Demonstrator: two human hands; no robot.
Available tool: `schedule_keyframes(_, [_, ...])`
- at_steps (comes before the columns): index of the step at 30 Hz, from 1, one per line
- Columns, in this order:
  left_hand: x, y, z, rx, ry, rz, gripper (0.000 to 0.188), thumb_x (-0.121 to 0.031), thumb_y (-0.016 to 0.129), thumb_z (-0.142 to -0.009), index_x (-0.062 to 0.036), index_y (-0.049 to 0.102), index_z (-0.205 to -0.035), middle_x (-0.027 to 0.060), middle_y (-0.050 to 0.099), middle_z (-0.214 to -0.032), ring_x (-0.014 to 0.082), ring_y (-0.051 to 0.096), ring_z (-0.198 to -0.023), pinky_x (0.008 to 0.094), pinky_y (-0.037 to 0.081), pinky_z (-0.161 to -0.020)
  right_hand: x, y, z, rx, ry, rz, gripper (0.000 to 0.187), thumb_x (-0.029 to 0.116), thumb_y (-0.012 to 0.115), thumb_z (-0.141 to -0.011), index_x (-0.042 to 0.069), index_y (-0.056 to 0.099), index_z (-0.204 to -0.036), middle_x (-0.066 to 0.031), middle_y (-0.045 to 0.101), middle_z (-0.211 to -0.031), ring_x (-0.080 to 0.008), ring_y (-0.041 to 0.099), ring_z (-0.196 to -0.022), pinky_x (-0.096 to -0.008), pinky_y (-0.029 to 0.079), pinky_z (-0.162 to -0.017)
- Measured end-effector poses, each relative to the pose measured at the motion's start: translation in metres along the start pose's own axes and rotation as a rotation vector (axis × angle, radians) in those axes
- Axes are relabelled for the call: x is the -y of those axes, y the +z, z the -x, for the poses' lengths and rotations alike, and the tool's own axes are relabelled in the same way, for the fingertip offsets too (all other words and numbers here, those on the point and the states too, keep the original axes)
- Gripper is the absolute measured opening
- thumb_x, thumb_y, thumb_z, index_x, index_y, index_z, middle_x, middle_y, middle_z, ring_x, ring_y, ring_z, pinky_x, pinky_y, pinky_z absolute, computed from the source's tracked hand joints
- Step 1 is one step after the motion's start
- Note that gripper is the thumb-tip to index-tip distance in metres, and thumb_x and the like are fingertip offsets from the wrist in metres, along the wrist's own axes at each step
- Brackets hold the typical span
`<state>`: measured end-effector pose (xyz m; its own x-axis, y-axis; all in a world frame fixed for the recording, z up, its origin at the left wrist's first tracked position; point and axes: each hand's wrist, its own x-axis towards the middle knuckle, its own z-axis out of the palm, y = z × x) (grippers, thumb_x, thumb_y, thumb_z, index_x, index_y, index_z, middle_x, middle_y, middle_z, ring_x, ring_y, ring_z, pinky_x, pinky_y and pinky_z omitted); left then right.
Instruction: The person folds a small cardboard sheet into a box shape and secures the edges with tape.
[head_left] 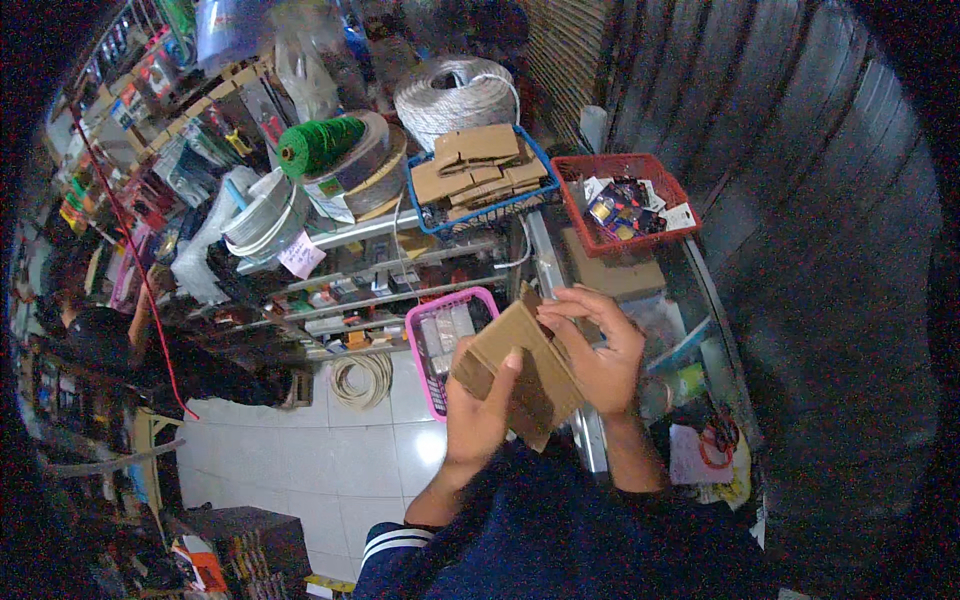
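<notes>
A folded piece of brown cardboard (545, 385) is held up in front of my chest. My left hand (478, 420) grips it from the left, with the thumb lying across its face and the other fingers behind. At its upper right edge, my right hand (610, 355) has its thumb and fingers bent together on the cardboard. Just beyond my left hand, a pink basket (414, 335) holds pale packets. Farther off, a blue basket (549, 172) is piled with similar cardboard pieces (480, 170).
A red basket (655, 163) of small carded packets stands on the glass counter at right. Beyond are a white rope coil (455, 105) and a green twine spool (320, 143). A cable coil (361, 380) lies on the tiled floor. Another person (110, 335) is at left, near shelves.
</notes>
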<state>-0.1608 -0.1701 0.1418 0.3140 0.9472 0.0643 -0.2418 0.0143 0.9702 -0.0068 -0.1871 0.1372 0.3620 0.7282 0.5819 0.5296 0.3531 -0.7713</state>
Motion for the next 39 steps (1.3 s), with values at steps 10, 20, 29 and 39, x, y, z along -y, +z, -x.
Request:
schedule_keyframes(10, [0.063,-0.048,-0.024,-0.122,-0.130,0.113,0.028,-0.015,0.065,-0.093,-0.0019,0.051,-0.113,0.0071,0.063,-0.102,0.0146,0.061,-0.092,0.0298,0.049,-0.081,-0.032,0.048,0.001,0.296,0.168,-0.065,0.026,0.000,0.061,-0.091,0.000,0.059,-0.116,-0.0109,0.070,-0.098,-0.0189,0.070,-0.091,-0.0305,0.054,-0.079])
schedule_keyframes(20, [0.120,-0.111,-0.009,-0.241,-0.208,0.072,0.038,-0.007,0.066,-0.090,-0.0012,0.045,-0.121,0.0099,0.062,-0.110,0.0188,0.062,-0.097,0.0333,0.051,-0.086,-0.070,0.099,0.034,0.551,0.349,-0.153,0.025,0.000,0.059,-0.093,0.000,0.053,-0.117,-0.0103,0.066,-0.101,-0.0189,0.068,-0.096,-0.0316,0.053,-0.085])
schedule_keyframes(29, [0.140,-0.141,-0.011,-0.280,-0.269,0.267,0.038,-0.005,0.066,-0.089,-0.0014,0.046,-0.121,0.0100,0.062,-0.112,0.0177,0.062,-0.098,0.0319,0.051,-0.087,-0.104,0.091,-0.005,0.363,0.203,-0.045,0.031,0.006,0.061,-0.092,0.005,0.052,-0.121,-0.0104,0.066,-0.088,-0.0220,0.067,-0.081,-0.0362,0.054,-0.076])
schedule_keyframes(39, [0.135,-0.138,-0.006,-0.179,-0.250,0.311,0.032,-0.004,0.066,-0.089,0.0005,0.051,-0.117,0.0092,0.064,-0.108,0.0172,0.063,-0.097,0.0309,0.052,-0.086,-0.249,0.058,-0.046,0.094,0.222,0.430,0.050,0.003,0.072,-0.080,0.005,0.053,-0.126,-0.0105,0.070,-0.082,-0.0201,0.067,-0.071,-0.0339,0.051,-0.068])
